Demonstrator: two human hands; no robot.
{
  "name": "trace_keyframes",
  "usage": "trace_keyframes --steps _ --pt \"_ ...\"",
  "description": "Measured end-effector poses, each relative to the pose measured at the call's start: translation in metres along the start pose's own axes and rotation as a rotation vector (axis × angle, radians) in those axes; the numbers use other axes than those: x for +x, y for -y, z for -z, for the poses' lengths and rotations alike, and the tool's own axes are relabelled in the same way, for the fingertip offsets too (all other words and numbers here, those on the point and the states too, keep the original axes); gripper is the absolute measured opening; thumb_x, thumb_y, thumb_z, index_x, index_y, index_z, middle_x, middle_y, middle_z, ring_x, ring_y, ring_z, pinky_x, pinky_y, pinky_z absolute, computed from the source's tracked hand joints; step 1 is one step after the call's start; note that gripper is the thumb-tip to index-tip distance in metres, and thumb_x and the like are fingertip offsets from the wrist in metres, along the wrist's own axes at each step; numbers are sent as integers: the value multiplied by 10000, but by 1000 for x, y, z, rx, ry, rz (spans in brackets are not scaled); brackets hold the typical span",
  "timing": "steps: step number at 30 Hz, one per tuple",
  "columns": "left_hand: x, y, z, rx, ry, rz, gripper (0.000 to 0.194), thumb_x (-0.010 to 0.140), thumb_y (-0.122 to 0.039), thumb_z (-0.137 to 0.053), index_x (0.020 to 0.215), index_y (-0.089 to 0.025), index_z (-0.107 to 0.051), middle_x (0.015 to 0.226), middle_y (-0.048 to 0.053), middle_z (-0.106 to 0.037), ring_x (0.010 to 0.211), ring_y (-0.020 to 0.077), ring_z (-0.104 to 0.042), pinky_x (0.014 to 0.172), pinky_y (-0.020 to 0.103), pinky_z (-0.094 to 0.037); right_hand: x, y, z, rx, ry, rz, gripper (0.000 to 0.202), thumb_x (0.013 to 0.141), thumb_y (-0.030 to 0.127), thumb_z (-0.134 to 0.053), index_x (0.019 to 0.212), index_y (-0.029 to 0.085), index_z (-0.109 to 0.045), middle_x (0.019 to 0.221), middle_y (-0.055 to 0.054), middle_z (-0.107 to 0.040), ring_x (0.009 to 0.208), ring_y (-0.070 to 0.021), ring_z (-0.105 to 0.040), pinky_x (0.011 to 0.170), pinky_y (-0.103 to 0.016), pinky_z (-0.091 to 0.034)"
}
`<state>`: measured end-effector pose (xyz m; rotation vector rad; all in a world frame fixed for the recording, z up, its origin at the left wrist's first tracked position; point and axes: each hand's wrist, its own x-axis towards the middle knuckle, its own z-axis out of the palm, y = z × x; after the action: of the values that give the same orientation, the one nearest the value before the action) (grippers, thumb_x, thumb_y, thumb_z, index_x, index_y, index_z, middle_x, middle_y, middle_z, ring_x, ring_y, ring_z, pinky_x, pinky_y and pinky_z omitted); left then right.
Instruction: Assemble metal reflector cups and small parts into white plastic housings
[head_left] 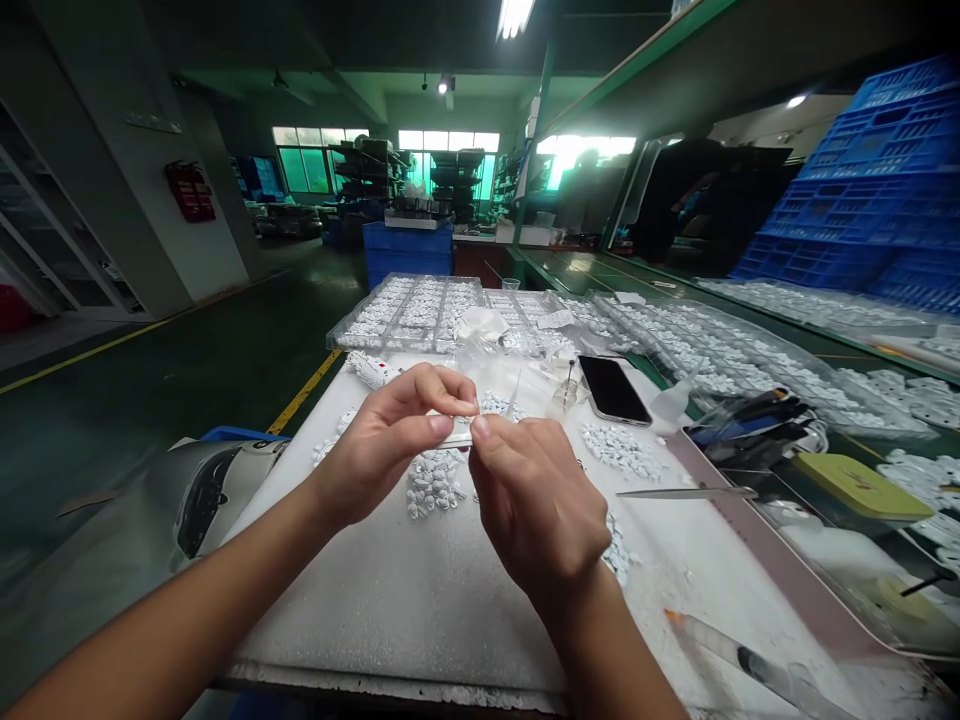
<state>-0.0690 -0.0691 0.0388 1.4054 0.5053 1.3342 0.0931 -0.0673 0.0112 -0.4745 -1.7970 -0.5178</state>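
Note:
Above the white foam work surface, a small whitish piece is pinched between both hands. My left hand holds its left side between thumb and fingers. On its right side, the thumb and curled fingers of my right hand are closed on it. The fingers hide most of its shape. Just below and behind the hands lies a pile of small white parts. Another pile is to the right, near a black phone and metal tweezers.
Clear trays of white parts stand at the back. A syringe lies at the front right. Beside the surface at the right are a yellow-lidded box, dark-handled tools and stacked blue crates.

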Motion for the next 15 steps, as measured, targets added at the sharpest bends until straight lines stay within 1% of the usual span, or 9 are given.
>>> trace_keyframes --steps 2,4,6,9,12,15 --pt "0 0 3 91 49 -85 53 827 -217 -691 864 -254 -698 977 27 -594 926 172 -559 832 294 -460 0 0 0 8 -7 -15 296 882 64 -622 1162 140 -565 903 -121 -737 731 -189 -642 614 -333 -495" --pt "1 -1 6 180 123 -147 186 777 -165 -746 920 -272 -698 997 30 -595 945 182 -569 841 306 -465 -1 0 1 28 -25 -23 304 885 67 -614 1172 151 -561 924 -122 -738 756 -191 -656 630 -339 -516" --pt "1 -3 8 245 174 -167 312 742 -73 -751 959 -290 -694 1019 31 -593 950 185 -583 829 308 -473 -2 -1 1 54 -43 -11 318 881 56 -609 1182 141 -555 936 -135 -738 780 -196 -670 650 -352 -539" --pt "-1 -6 8 322 170 -204 396 735 15 -695 978 -298 -704 1028 36 -604 957 197 -604 818 317 -482 -3 -2 0 84 -56 27 334 870 27 -596 1191 104 -548 957 -172 -736 839 -219 -697 676 -376 -561" --pt "-2 -7 6 421 141 -304 443 731 34 -684 1008 -309 -718 1016 37 -629 961 209 -617 839 338 -489 -2 -2 0 112 -71 56 334 861 11 -590 1185 74 -544 981 -207 -731 929 -253 -715 695 -396 -575" --pt "-3 -6 5 516 109 -428 456 743 7 -701 1060 -321 -721 1017 38 -659 941 209 -631 838 346 -498 -1 -1 -1 135 -97 29 356 855 12 -608 1190 111 -541 995 -184 -738 921 -244 -723 691 -394 -590"
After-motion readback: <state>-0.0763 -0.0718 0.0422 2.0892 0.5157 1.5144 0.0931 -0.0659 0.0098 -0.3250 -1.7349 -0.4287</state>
